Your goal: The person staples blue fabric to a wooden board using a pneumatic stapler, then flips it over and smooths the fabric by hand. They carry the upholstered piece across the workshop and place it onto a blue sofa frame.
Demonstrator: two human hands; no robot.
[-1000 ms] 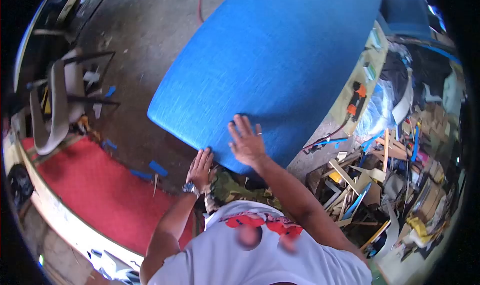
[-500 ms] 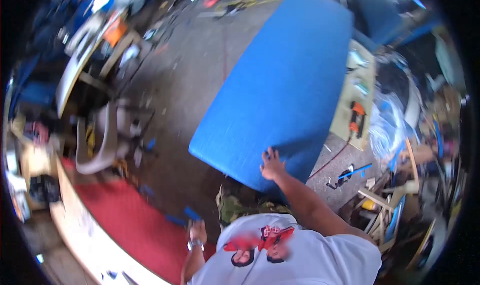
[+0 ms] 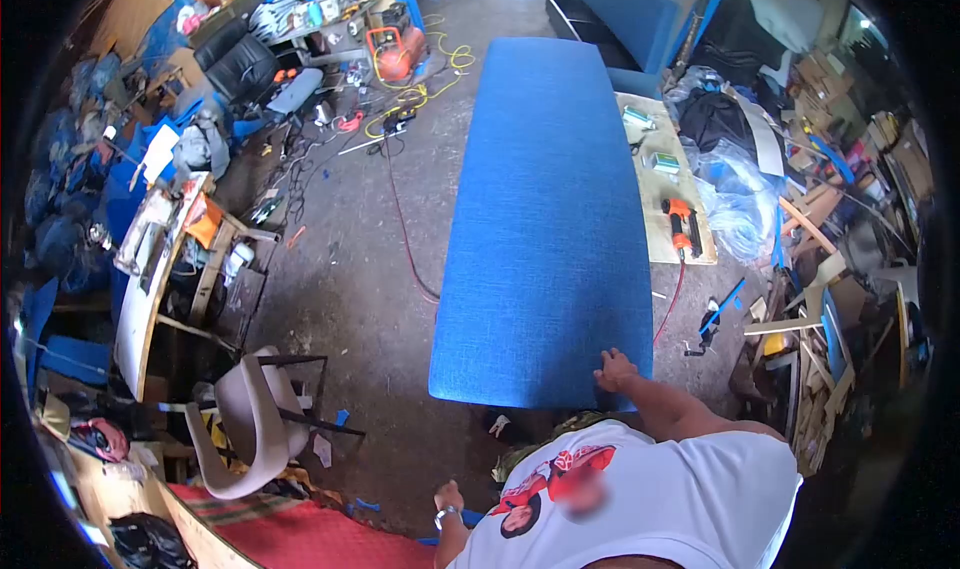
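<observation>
A long cushioned panel covered in blue fabric (image 3: 545,209) stretches away in front of me, its near end close to my waist. My right hand (image 3: 615,371) rests on top of it at the near right corner, fingers spread and closed on nothing. Lower down and to the left, my left hand (image 3: 449,495) hangs beside my body, apart from the panel. Its fingers look curled in, and whatever may be inside them is hidden. A watch (image 3: 446,514) is on that wrist.
An orange nail gun (image 3: 680,225) on a red hose lies on a plywood board (image 3: 697,249) to the right. Wood scraps (image 3: 815,354) pile up beyond. At left are a beige chair (image 3: 262,424) and red fabric (image 3: 330,539). A red compressor (image 3: 398,54) stands farther back.
My view has turned and lifted, so the panel now points nearly straight ahead and more of the workshop shows. My right hand is nearer the panel's right corner. My left hand stays low.
</observation>
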